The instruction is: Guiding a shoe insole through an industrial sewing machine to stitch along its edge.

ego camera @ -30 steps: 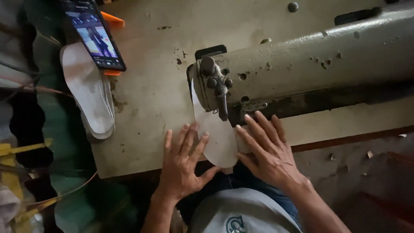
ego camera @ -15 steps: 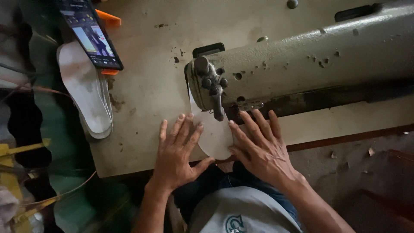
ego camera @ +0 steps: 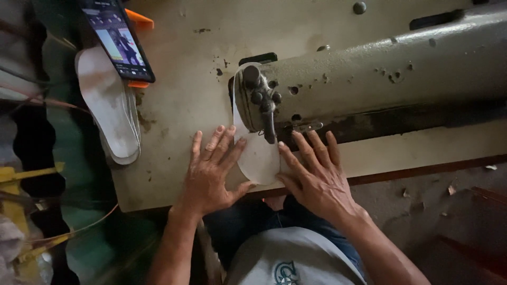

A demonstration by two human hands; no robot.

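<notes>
White insole piece (ego camera: 260,158) flat on worn sewing table (ego camera: 174,105), far end tucked under sewing machine head (ego camera: 261,97). Left hand (ego camera: 208,177) palm down, fingers spread, pressing piece's left edge. Right hand (ego camera: 314,177) likewise flat and splayed on right edge; neither grips. Needle area hidden behind head, probably over piece. Stack of insoles (ego camera: 108,105) at table's left edge, phone (ego camera: 116,37) overlapping its top, partly cut off.
</notes>
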